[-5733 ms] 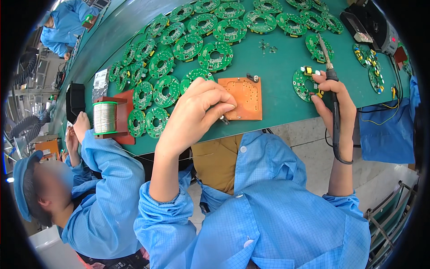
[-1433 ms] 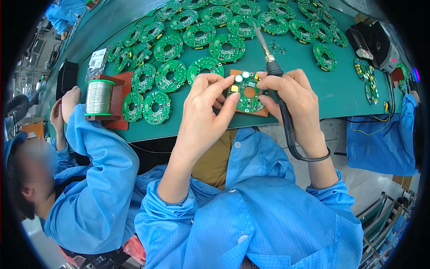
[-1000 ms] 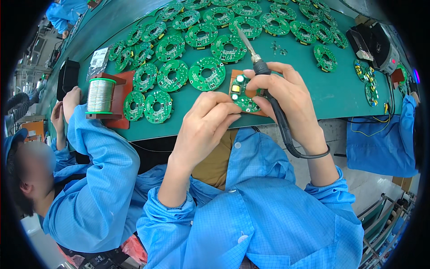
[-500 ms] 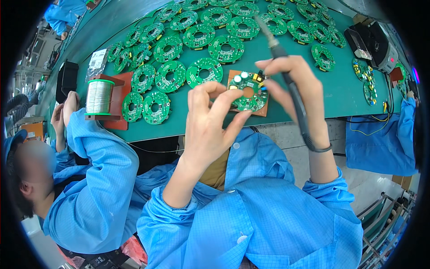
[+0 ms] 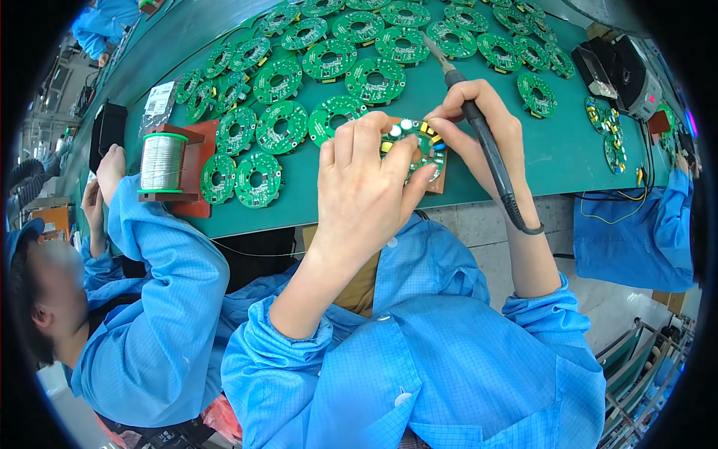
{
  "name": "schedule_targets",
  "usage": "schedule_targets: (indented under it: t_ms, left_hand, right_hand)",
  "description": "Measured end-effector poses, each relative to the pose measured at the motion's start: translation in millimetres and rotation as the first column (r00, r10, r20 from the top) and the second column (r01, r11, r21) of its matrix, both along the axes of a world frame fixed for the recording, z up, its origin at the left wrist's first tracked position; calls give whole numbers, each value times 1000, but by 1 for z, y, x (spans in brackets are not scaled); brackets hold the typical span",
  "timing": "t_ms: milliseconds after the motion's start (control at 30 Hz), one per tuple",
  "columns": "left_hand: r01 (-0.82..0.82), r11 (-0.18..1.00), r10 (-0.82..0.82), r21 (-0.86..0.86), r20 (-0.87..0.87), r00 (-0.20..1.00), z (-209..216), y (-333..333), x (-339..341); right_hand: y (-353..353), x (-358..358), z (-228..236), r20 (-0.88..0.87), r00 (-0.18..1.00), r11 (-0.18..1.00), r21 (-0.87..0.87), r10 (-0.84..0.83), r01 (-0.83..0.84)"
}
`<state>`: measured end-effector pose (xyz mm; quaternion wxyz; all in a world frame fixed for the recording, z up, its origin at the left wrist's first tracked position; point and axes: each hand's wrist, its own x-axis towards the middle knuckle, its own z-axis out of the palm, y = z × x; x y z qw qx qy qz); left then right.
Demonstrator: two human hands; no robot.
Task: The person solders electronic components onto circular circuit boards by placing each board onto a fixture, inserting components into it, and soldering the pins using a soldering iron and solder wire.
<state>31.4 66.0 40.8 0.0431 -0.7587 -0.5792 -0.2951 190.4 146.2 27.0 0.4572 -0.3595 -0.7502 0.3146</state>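
A round green circuit board [image 5: 423,141] with white, yellow and blue components lies component side up on a reddish-brown block [image 5: 437,184]. My left hand [image 5: 360,176] covers its left part, the index finger near the centre hole and the thumb by the near edge. Its other fingers are partly hidden. In my right hand [image 5: 486,112] is a black soldering iron [image 5: 495,161], its tip pointing up and left, away from the board. The thumb and index fingertips of that hand meet at the components on the board's right rim.
Many similar boards [image 5: 375,81] cover the green table [image 5: 479,172]. To the left, a solder wire spool [image 5: 162,162] sits on a red-brown stand beside a co-worker's blue sleeve [image 5: 168,258]. Farther right are a dark device [image 5: 628,75], cables and component-side-up boards [image 5: 615,142].
My right hand has lowered, bringing its fingertips together at the board's right rim with the iron still held. My left hand has shifted up over the board, covering more of it.
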Motion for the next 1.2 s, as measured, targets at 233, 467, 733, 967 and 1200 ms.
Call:
schedule_targets:
  t_ms: [233, 467, 733, 967, 1200]
  left_hand:
    - [122, 971, -166, 206, 212, 963, -13, -37, 0]
    - [-107, 970, 127, -219, 81, 989, -58, -92, -11]
    - [14, 913, 42, -407, 129, 991, -92, -93, -26]
    - [135, 982, -185, 129, 586, 789, -19, -74, -26]
    - [-32, 999, 49, -37, 716, 696, -11, -41, -19]
  right_hand:
    - [-5, 16, 10, 67, 997, 992, 119, 41, -48]
    - [-18, 53, 0, -13, 996, 987, 134, -91, 92]
    - [-35, 59, 1, -215, 974, 994, 69, -70, 87]
    - [-43, 51, -1, -378, 913, 988, 50, 155, -147]
    - [-47, 37, 5, -262, 955, 986, -59, 138, -159]
